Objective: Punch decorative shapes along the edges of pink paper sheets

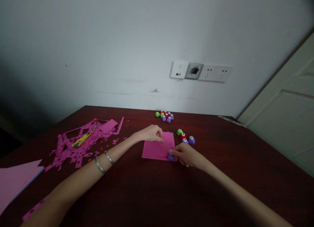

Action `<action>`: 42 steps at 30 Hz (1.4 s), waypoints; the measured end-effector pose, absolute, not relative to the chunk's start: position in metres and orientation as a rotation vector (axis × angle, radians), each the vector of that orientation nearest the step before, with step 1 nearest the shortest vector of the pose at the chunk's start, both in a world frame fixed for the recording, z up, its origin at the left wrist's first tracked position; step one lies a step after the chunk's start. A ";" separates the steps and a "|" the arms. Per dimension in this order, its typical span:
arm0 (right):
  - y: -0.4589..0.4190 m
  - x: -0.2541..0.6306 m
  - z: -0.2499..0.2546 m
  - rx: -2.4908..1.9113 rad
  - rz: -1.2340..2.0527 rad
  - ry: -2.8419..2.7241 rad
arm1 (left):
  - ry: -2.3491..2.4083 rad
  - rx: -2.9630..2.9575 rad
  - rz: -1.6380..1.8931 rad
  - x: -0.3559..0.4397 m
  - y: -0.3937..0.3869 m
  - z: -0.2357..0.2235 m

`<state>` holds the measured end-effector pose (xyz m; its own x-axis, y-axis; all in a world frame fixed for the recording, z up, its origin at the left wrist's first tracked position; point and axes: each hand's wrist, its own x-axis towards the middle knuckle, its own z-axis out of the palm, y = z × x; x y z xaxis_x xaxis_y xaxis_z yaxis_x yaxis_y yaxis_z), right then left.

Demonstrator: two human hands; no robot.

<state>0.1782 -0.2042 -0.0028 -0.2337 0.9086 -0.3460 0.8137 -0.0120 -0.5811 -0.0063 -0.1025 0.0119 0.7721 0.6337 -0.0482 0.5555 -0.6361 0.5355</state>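
We have a small purple piece (171,156) pinched in our right hand (184,154), at the near right corner of a pink square (157,150). Our left hand (150,133) curls over the far side; we can't tell if it holds anything. Pieces with eyes (183,138) sit nearby on the tabletop (220,158).

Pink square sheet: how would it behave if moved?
The pink square sheet looks thin, so probably light and somewhat bendy. Lying flat, it seems unlikely to roll. The purple punch at its near right corner might drag along.
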 end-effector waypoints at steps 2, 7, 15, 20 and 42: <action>-0.212 0.175 -0.005 -1.887 0.678 -2.199 | 0.890 2.472 0.127 -0.010 -0.099 0.000; -0.233 0.165 -0.004 -2.022 -0.045 -2.311 | 0.917 2.544 0.002 -0.012 -0.094 -0.020; -0.233 0.159 -0.016 -2.073 0.100 -2.318 | 0.878 2.512 -0.026 -0.014 -0.094 -0.021; -0.231 0.160 -0.023 -2.056 0.144 -2.295 | 0.898 2.483 -0.038 -0.014 -0.095 -0.020; -0.237 0.248 -0.010 -2.291 -0.033 -1.985 | 0.852 2.508 -0.013 -0.018 -0.092 -0.025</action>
